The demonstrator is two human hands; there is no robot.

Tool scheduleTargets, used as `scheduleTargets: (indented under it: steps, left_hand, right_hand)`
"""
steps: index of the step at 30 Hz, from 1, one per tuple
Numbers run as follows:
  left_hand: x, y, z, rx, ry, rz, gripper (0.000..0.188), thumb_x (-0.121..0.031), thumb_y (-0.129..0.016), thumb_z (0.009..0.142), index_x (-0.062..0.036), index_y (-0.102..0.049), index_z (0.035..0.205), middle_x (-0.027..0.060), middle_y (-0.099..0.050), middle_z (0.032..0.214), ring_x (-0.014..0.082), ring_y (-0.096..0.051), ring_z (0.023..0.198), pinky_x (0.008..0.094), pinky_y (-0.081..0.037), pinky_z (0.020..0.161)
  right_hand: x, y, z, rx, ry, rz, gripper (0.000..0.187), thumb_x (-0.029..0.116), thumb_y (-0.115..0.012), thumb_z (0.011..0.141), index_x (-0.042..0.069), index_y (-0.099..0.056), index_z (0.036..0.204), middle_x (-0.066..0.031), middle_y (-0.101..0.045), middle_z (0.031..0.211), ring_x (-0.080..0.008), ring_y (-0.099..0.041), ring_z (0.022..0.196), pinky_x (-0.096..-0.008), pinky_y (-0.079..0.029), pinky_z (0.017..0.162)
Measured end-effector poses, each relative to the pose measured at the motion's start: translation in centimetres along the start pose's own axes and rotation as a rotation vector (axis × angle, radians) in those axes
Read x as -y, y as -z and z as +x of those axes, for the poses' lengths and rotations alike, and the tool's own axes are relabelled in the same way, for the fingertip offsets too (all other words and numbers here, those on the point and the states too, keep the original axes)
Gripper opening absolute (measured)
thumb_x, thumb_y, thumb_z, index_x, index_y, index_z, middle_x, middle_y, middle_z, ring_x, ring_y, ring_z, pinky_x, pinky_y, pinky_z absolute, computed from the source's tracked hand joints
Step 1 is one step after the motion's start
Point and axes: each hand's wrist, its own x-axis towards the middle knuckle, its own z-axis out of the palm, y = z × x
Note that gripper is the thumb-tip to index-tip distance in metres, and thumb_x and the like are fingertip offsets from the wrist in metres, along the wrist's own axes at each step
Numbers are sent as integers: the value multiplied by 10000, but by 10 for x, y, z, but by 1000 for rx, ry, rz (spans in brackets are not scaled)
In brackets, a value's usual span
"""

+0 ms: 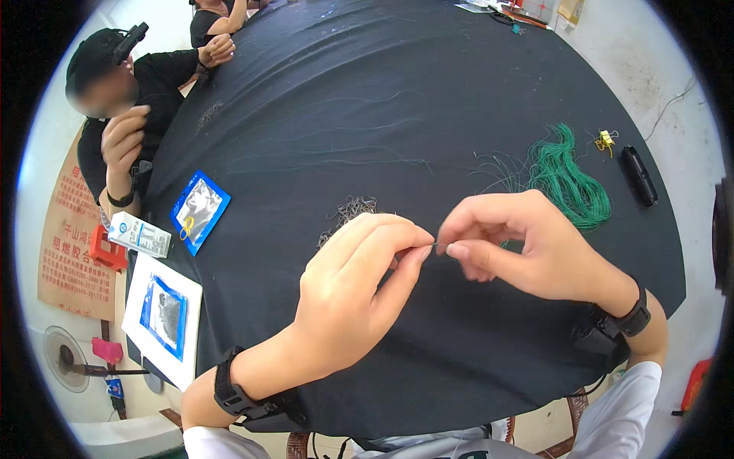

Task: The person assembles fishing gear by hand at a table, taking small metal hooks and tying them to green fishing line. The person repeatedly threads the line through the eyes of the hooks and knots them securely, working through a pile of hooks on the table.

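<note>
My left hand (344, 287) is closed in a pinch, thumb against forefinger, over the middle of the table. A tiny thin piece sticks out at its fingertips, too small to name. Close beside it, my right hand (520, 245) has its thumb and forefinger curled together at the same spot. A bit of green thread shows beneath the right palm, and the right fingertips are slightly smeared. Just beyond my left hand lies a heap of small, dark, hook-like wire pieces (355, 206). A bundle of green thread (569, 180) rests past my right hand, its loose ends fanning leftward.
A black cloth covers the table (367, 69). To the right are a yellow binder clip (605, 140) and a black cylindrical case (639, 176). Leftward lie blue packets (200, 210), a small carton (140, 235) and a white board (187, 363). A co-worker (145, 99) sits at the left edge.
</note>
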Motion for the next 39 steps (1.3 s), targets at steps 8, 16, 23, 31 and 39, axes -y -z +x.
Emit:
scheduleTargets:
  steps: [8,16,23,31,39]
  left_hand:
    - [2,-3,2,-39,-198,46,192,108,-654,716,49,-587,886,137,-590,831,258,-587,699,327,-483,606]
    - [0,-3,3,-47,-238,93,177,115,-679,700,51,-619,854,153,-618,807,248,-601,678,307,-486,602]
    - [0,-4,3,-48,-265,100,188,119,-680,690,57,-618,856,161,-614,802,261,-598,670,314,-485,597]
    - [0,-4,6,-61,-310,86,193,114,-680,699,52,-618,871,163,-611,823,272,-604,690,332,-494,604]
    - [-6,3,7,-12,-6,-198,108,67,-636,785,19,-597,873,112,-608,832,198,-605,691,283,-494,629]
  right_hand:
    - [-5,-6,-3,-38,118,-36,68,19,-543,882,8,-609,891,36,-554,650,-9,-356,542,-198,-303,492]
    - [-2,-11,-6,-39,129,12,120,-18,-504,900,-23,-612,952,-21,-629,834,-10,-480,676,-180,-395,559]
    - [-3,-10,-8,-36,104,13,132,-15,-498,905,-27,-618,958,-21,-621,825,-15,-486,691,-181,-398,565]
    - [3,-6,-7,-56,-31,55,70,52,-589,895,3,-640,898,79,-442,592,8,-311,534,-199,-230,483]
    - [7,-5,-8,-90,-32,98,97,86,-604,898,0,-644,879,62,-497,617,8,-380,544,-187,-277,495]
